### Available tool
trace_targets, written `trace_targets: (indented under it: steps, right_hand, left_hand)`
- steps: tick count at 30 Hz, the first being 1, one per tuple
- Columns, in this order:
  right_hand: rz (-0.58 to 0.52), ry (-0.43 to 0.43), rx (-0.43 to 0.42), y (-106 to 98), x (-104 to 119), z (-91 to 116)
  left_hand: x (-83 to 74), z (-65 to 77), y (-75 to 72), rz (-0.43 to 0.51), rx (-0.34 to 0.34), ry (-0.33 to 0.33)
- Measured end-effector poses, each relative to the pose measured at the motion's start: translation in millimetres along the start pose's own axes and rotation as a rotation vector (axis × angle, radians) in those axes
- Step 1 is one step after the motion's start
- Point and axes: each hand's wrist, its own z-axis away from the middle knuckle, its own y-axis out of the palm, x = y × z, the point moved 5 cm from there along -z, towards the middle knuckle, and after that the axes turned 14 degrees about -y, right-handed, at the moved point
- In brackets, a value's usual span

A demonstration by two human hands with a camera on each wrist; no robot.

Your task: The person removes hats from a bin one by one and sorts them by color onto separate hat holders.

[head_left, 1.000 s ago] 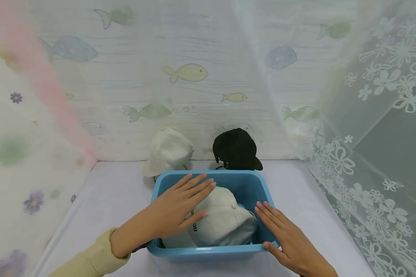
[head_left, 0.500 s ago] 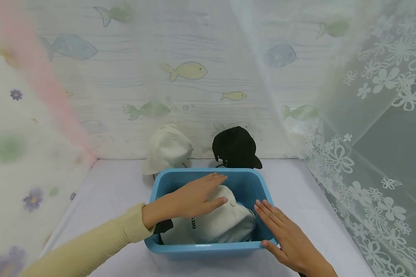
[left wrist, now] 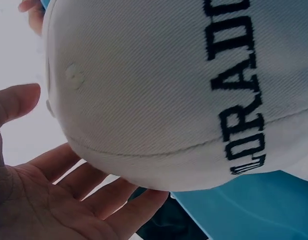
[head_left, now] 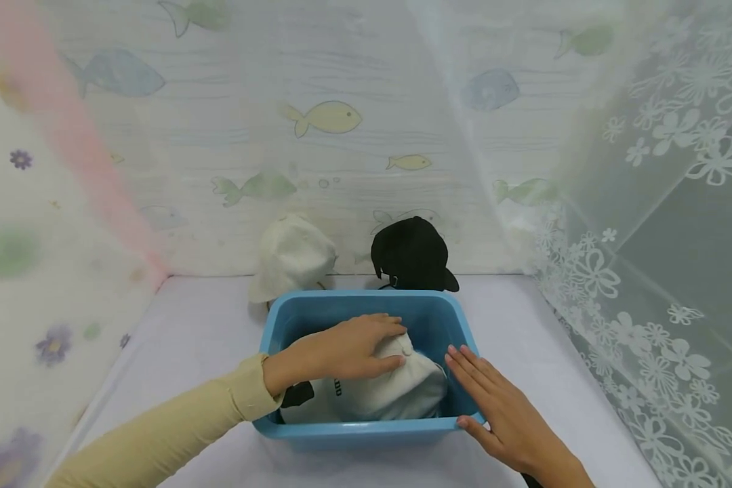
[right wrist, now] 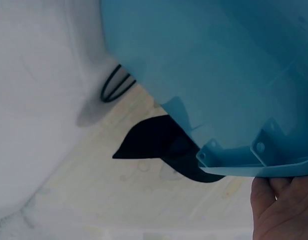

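Observation:
A white baseball cap (head_left: 372,404) with dark lettering lies in the blue plastic basin (head_left: 366,428). Over its crown reaches my left hand (head_left: 350,347), palm down, with the thumb apart from the fingers. In the left wrist view the fingers of that hand (left wrist: 69,205) are spread along the crown of the cap (left wrist: 139,85), and the thumb stands clear of it. My right hand (head_left: 503,417) lies along the basin's right front corner with its fingers straight. In the right wrist view the fingertips of the right hand (right wrist: 286,210) touch the rim of the basin (right wrist: 193,65).
Behind the basin stand another white cap (head_left: 295,254) and a black cap (head_left: 410,256), apart from each other. A white cloth covers the table (head_left: 201,325). A fish-patterned curtain (head_left: 354,176) hangs at the back, and a flowered lace curtain (head_left: 659,352) at the right.
My left hand has moved right and lowered onto the cap's crown. My right hand stays at the basin's corner. The head view has tilted slightly down.

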Motion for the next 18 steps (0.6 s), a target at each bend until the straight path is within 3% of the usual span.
trace_targets:
  steps: [18]
  right_hand:
    - [-0.052,0.023,-0.013,0.6,-0.1,0.3]
  left_hand:
    - [3.3,-7.1,13.8,-0.035,-0.039,0.011]
